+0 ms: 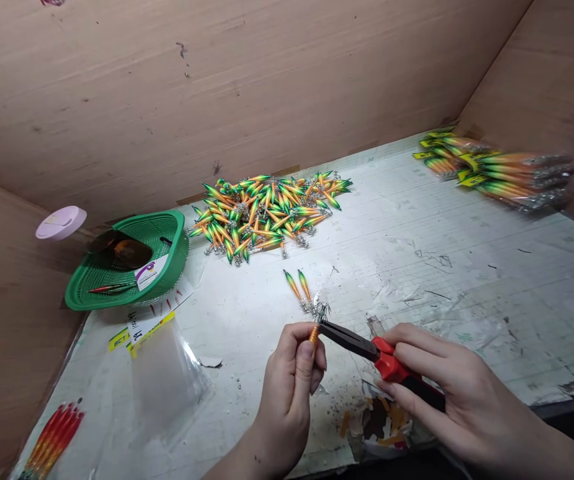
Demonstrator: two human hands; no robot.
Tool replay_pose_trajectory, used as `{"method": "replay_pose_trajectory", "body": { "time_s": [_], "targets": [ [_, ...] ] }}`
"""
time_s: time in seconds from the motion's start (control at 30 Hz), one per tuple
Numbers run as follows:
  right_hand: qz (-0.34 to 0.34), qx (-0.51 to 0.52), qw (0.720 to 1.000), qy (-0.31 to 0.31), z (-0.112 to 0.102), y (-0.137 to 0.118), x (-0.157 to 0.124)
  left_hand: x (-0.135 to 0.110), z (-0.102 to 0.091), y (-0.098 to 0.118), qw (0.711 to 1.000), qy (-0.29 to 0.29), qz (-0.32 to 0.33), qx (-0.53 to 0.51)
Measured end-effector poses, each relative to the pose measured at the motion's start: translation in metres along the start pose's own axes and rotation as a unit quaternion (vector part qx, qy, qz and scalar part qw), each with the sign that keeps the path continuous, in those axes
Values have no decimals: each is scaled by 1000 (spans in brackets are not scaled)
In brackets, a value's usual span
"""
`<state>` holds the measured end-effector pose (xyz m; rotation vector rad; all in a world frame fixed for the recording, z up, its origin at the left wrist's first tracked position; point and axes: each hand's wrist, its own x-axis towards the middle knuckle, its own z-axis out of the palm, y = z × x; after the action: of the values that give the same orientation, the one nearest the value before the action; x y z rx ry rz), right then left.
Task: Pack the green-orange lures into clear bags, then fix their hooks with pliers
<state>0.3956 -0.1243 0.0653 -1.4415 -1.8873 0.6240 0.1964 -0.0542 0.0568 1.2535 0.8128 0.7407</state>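
Plywood walls box in a pale, scuffed tabletop (pixel 467 267) under bright light. At the near left corner lies a fan of red lures (pixel 51 437). Just beyond them sit clear bags (pixel 167 373) with yellow header labels, limp and empty as far as I can tell. Further back on the left, a green basket (pixel 177 267) holds two dark round pieces, a white card with a purple mark and one thin red-and-green lure. A pink disc (pixel 61 222) sticks out from the left wall above it. At the far centre is a loose pile of lures (pixel 267 213), orange and green, with wire hooks tangled among them. Two loose lures (pixel 297 287) lie side by side nearer in.

Just on the near side of those, the left hand (pixel 287 393) is closed on an orange lure (pixel 313 333). Thumb and fingers pinch its body so that the hook crown (pixel 321 311) stands clear above them. The lure looks small, light, stiff and glossy, so likely slippery. The body seems the safe place to grip, since the hooks are sharp and probably bend easily. The right hand (pixel 467 400) is wrapped round the red-and-black handles of the pliers (pixel 391 363), whose slim nose meets the hook crown. At the far right lie packaged lures (pixel 501 170) in a stack.
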Motion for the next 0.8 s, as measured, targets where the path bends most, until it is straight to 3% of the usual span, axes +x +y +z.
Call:
{"method": "replay_pose_trajectory", "body": {
  "time_s": [0.23, 0.37, 0.53, 0.8],
  "targets": [
    [-38, -8, 999, 8, 0, 5, 8, 3, 1, -2, 997, 22, 39, 61],
    [-69, 5, 997, 18, 1, 12, 14, 7, -4, 2, 1000, -3, -1, -4],
    [-53, 9, 998, -14, -2, 12, 20, 9, -8, 4, 995, -23, -40, -87],
    [-43, -5, 998, -34, -7, 8, 23, 7, -9, -3, 998, 28, 32, 40]
  ]
}}
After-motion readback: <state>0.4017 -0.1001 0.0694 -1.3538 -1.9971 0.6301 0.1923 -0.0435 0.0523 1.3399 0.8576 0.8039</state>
